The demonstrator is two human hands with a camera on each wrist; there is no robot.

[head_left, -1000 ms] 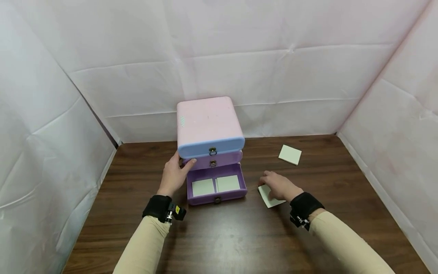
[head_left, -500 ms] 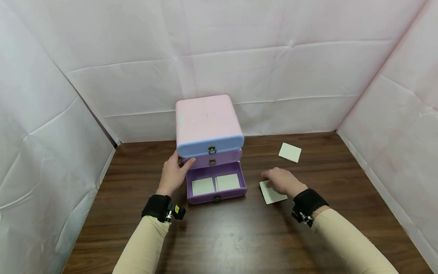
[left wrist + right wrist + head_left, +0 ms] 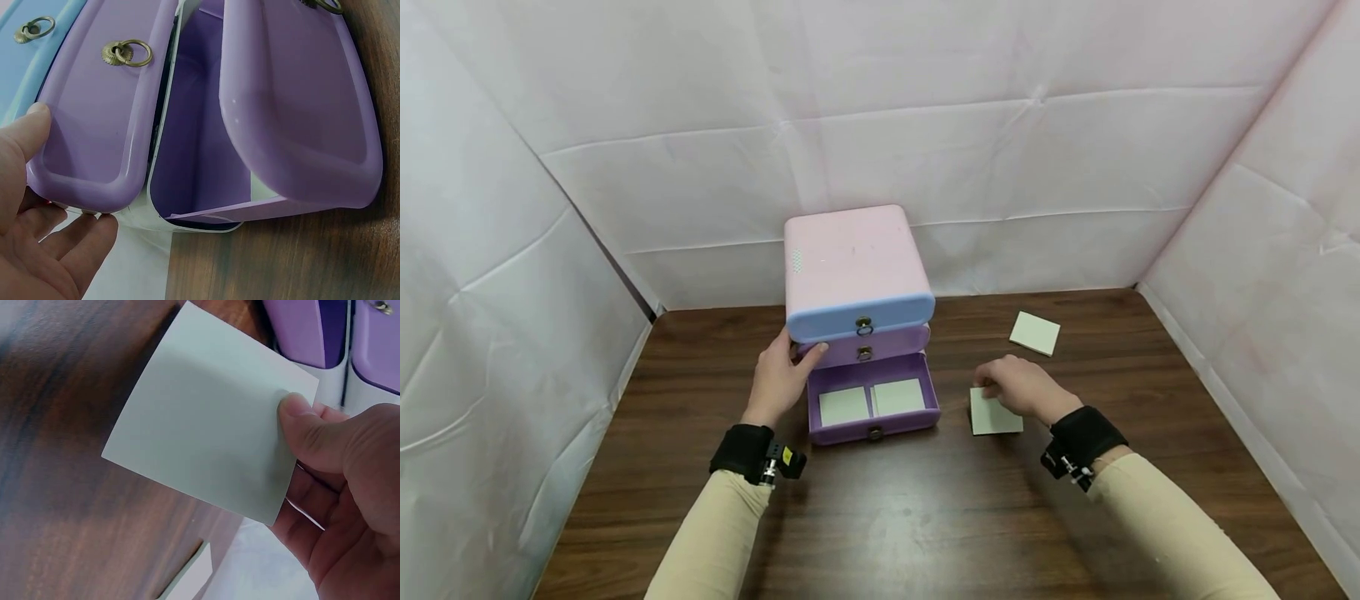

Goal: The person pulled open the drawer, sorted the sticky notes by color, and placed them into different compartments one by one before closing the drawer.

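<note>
Light is even and soft in all three views, seemingly from above, and bounces off the pale sheets (image 3: 925, 125) that wall in the desk (image 3: 880, 517). The head view is bright and sharp in the middle, with no hard shadows; a dull sheen lies on the dark wood toward the desk's near edge. Straight lines bow outward toward the picture's corners. In the left wrist view the purple drawer (image 3: 300, 106) shows small specks of glare, and the left hand (image 3: 37, 237) at the bottom corner is soft and slightly washed out. In the right wrist view the pale note (image 3: 206, 419) is sharp, while the desk's wood grain blurs toward the left edge; the right hand (image 3: 344, 487) casts a faint shadow on the note.
</note>
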